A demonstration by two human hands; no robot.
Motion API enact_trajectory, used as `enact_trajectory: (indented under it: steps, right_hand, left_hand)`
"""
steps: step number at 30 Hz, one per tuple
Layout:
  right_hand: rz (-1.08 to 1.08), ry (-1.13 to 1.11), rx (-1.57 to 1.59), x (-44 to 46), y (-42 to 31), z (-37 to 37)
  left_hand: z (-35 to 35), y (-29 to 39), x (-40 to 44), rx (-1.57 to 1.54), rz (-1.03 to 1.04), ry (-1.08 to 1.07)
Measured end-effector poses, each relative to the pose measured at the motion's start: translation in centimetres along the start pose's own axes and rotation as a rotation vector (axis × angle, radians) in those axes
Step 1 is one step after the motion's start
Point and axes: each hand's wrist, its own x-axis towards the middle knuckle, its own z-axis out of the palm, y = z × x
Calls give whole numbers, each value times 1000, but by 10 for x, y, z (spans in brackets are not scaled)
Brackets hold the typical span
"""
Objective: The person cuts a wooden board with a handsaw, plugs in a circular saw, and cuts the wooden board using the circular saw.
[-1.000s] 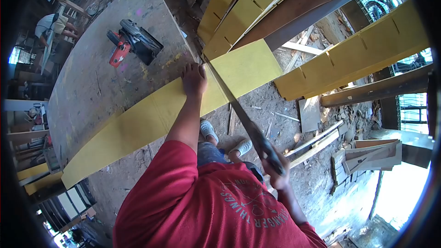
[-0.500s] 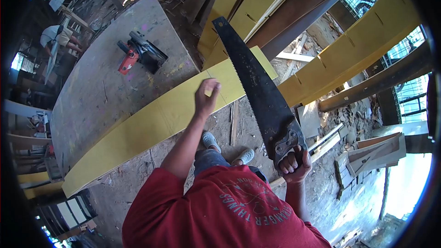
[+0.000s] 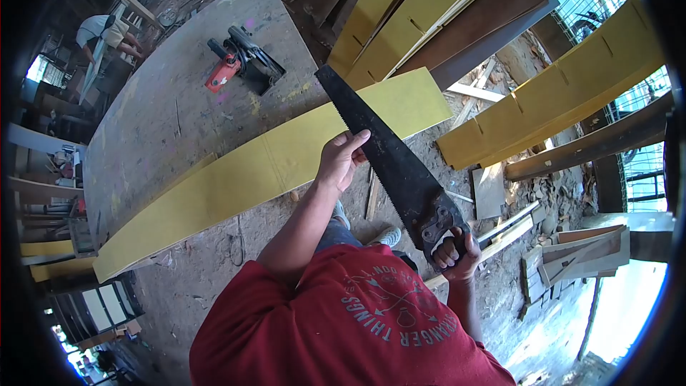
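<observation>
My right hand (image 3: 458, 254) is wrapped round the handle of a dark-bladed handsaw (image 3: 391, 159), its blade slanting up and left. Midway along the blade, my left hand (image 3: 341, 160) pinches the toothed edge, thumb on the upper face and fingers partly hidden beneath. Under the blade's tip half lies a long, curved yellow board (image 3: 236, 177), resting along the near edge of a worn worktable (image 3: 153, 118). Faint lines cross the board's face.
A red and black circular saw (image 3: 243, 64) sits on the worktable. Slotted yellow boards (image 3: 550, 89) lean at the right, and others stand behind. Scrap wood (image 3: 579, 250) lies on the littered floor. Another person (image 3: 107, 36) bends over at the far left.
My left hand has moved from above the yellow board to the right and taken hold of the saw blade. The saw's tip has shifted left and down, over the board's far edge.
</observation>
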Motion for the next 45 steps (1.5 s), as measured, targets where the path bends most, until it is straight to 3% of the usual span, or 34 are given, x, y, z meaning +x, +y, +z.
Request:
enact_trajectory:
  steps: [5,9,13,15,18,21,22,34,36,41,42,45]
  right_hand:
    - [-2,8,18,1,8,0]
    - [-15,51,-38,2,10,1]
    - [-94,208,-236,10,18,15]
    - [-154,249,-370,20,19,24]
    - [-231,289,-698,40,17,38]
    - [-213,350,-925,59,24,45]
    - [-196,360,-942,62,26,47]
    - [14,374,-1006,64,16,31]
    - [-21,356,-1146,60,10,37]
    - [-61,313,-1156,59,15,54]
    - [-203,227,-1243,74,20,63]
    - [-161,195,-1330,121,30,64]
  left_hand:
    - [8,-23,-3,183,5,-3]
    - [11,-14,5,89,-19,98]
    - [-39,-8,74,-60,182,461]
    - [-82,-16,115,371,509,579]
    - [-98,-15,137,1285,772,572]
    - [-107,-31,152,1725,852,473]
    - [-110,-39,154,1782,662,432]
    - [-101,-44,152,1822,604,474]
    - [-100,-42,151,1809,624,467]
    - [-96,-43,149,1799,675,478]
    - [-97,-45,149,1808,670,481]
    - [-97,-44,149,1835,678,474]
